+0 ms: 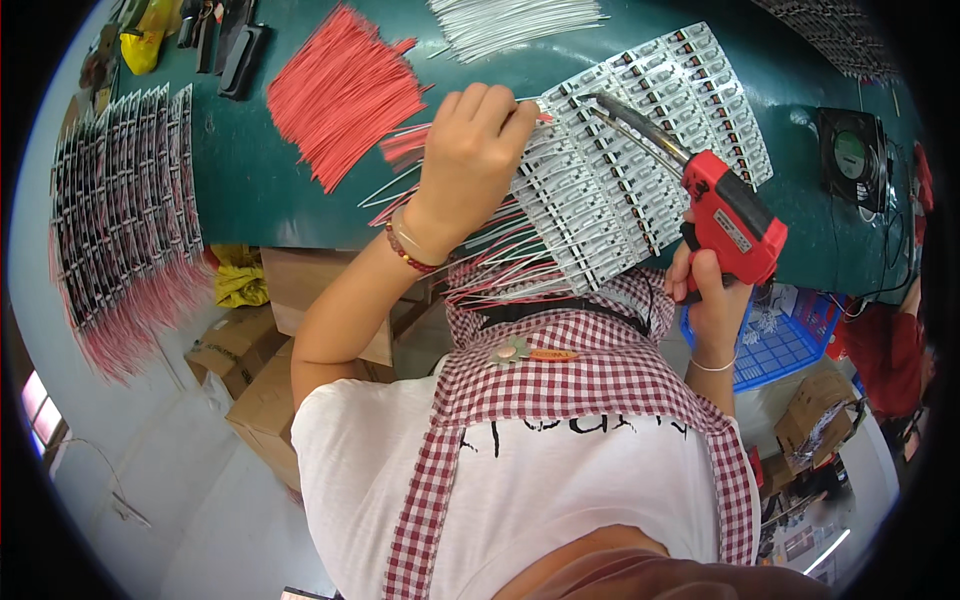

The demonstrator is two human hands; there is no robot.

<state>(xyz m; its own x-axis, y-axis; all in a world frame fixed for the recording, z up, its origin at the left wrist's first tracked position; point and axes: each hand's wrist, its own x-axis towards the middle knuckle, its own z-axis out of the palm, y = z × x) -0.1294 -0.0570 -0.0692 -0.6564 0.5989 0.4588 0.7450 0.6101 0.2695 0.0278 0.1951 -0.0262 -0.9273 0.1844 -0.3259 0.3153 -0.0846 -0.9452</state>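
My right hand [715,290] grips the handle of a red soldering gun [730,215]. Its metal tip reaches up-left over a panel of small white circuit boards [660,130] lying on the green table [250,190]. My left hand [470,150] rests on the panel's left part, fingers curled, pinching a thin red wire at the boards near the gun's tip. Red and white wires stick out from the boards under my left wrist.
A heap of red wires [340,90] lies left of the panel and a bundle of white wires [510,20] behind it. Finished boards with red leads [120,210] cover the table's left end. A small black fan [850,155] sits right. Cardboard boxes [250,350] and a blue basket [785,335] stand below.
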